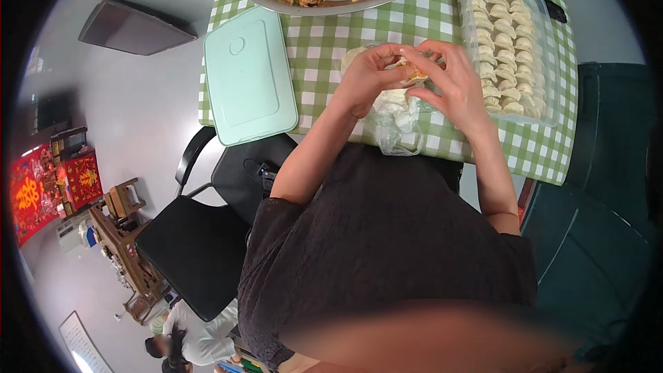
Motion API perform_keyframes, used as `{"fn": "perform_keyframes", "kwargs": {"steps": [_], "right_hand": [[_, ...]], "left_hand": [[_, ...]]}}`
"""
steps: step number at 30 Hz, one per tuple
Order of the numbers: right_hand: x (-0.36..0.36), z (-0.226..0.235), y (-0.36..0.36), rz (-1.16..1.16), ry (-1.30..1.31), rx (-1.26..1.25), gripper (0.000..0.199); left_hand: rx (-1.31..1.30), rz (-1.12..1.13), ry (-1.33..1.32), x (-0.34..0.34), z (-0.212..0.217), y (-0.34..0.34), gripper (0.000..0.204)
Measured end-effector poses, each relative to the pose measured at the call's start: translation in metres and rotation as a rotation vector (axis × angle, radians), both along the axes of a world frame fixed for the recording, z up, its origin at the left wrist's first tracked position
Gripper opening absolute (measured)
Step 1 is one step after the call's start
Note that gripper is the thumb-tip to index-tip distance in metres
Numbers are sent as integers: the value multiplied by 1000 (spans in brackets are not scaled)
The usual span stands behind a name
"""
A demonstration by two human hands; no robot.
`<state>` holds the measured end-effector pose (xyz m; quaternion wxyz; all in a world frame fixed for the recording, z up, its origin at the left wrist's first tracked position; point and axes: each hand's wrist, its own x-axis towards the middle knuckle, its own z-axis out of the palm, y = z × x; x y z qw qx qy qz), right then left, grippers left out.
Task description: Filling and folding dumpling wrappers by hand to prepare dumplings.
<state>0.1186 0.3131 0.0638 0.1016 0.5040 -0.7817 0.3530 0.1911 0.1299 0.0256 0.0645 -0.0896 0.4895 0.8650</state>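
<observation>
Between my two hands, above the table's near side, is a dumpling (416,74) with its wrapper partly folded and orange-brown filling showing. My left hand (373,76) pinches its left side with thumb and fingers. From the right, the curled fingers and thumb of my right hand (452,83) close on its edge. Below them lies a clear plastic bag (397,128) with pale wrappers in it. To the right, a clear plastic tray (550,97) holds several rows of folded dumplings (504,48).
A large metal basin (331,8) of chopped filling stands at the table's far side. A mint-green lid (250,83) lies at left on the green checked tablecloth (318,48). Black chairs (193,249) stand left of me. Another person (197,335) is at lower left.
</observation>
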Motion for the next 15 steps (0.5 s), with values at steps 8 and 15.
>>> {"fn": "perform_keyframes", "kwargs": {"steps": [8, 15], "right_hand": [[-6, -8, 0, 28, -58, -54, 47], [-5, -10, 2, 8, -160, -98, 37]], "left_hand": [[48, -9, 12, 0, -2, 5, 36], [167, -56, -54, 3, 3, 1, 37]]}}
